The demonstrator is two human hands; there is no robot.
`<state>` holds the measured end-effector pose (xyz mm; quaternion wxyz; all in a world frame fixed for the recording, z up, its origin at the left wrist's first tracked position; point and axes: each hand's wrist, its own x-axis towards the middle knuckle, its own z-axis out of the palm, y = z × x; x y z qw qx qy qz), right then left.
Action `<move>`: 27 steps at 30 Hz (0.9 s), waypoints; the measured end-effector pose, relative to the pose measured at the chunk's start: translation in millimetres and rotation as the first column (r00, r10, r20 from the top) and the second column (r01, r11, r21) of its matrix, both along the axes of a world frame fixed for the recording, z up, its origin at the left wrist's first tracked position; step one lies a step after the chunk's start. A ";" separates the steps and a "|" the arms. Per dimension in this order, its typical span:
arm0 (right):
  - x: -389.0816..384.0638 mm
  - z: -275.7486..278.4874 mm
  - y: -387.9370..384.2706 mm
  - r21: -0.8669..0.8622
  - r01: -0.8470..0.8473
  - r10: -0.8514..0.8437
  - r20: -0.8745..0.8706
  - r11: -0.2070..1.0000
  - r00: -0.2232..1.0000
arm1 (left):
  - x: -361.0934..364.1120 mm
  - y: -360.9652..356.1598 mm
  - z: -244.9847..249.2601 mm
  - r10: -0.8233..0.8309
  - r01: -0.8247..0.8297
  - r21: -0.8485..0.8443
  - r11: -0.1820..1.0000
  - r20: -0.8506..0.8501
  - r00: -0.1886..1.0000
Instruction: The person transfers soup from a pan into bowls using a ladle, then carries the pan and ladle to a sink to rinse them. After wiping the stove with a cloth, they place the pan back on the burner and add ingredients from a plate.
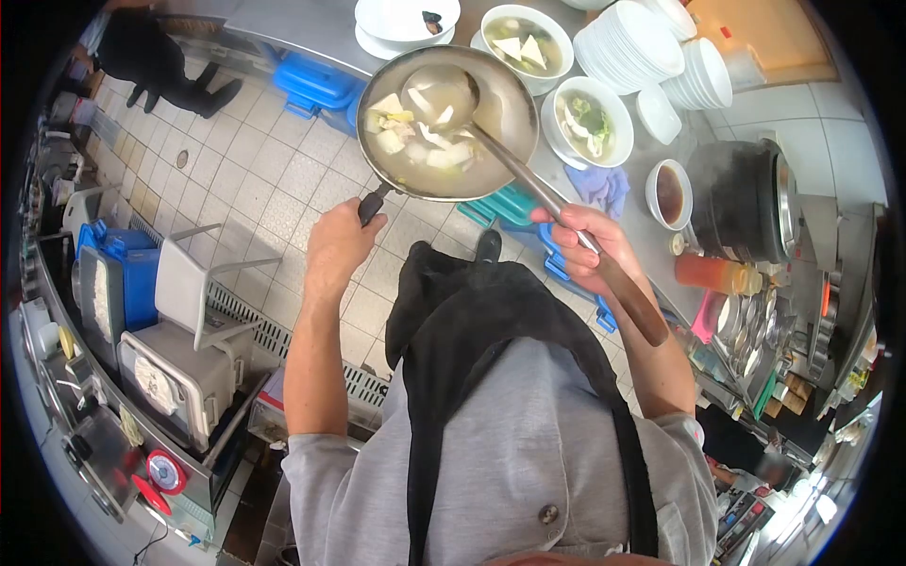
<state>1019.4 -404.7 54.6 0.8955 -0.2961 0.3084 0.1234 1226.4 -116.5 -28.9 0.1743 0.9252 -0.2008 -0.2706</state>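
Note:
My left hand (pixel 342 241) grips the black handle of a round pan (pixel 514 156). Cloudy broth with white and pale green pieces fills the pan. In my right hand (pixel 590 247) is the long metal handle of a ladle (pixel 514 168), its bowl dipped in the broth. Just beyond the pan, on the metal counter, stands a white bowl of soup with white triangular pieces (pixel 527 49). To its right and nearer is another white bowl (pixel 595 123) with greens and white pieces. A white bowl with dark pieces (pixel 408 21) sits at the pan's far edge.
Stacked white plates (pixel 629 47) stand on the counter (pixel 651 241), near a bowl of brown sauce (pixel 669 194), a large black cooker (pixel 736 200) and an orange bottle (pixel 706 272). Blue bins (pixel 316 83) sit below. A person in black (pixel 146 52) is at the upper left.

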 end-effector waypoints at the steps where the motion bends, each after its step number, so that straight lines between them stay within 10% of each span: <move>1: 0.1 6.8 0.8 -0.154 -0.028 0.022 -0.038 0.988 0.999 | 0.4 1.2 -2.6 0.001 -0.001 -0.019 1.000 0.031 1.000; 5: -2.0 17.4 -1.8 -0.613 -0.172 0.110 -0.137 0.771 0.984 | 1.6 1.6 -5.2 0.005 -0.002 -0.043 0.999 0.051 0.999; 11: -14.6 30.6 -13.0 -0.771 -0.359 0.211 -0.290 0.527 0.933 | 2.8 2.4 -5.6 0.004 -0.002 -0.049 0.999 0.032 0.999; 27: -15.1 26.6 0.5 -0.324 -0.140 0.105 -0.125 0.935 0.987 | -0.3 1.7 -3.7 0.012 -0.009 -0.059 0.998 0.043 0.999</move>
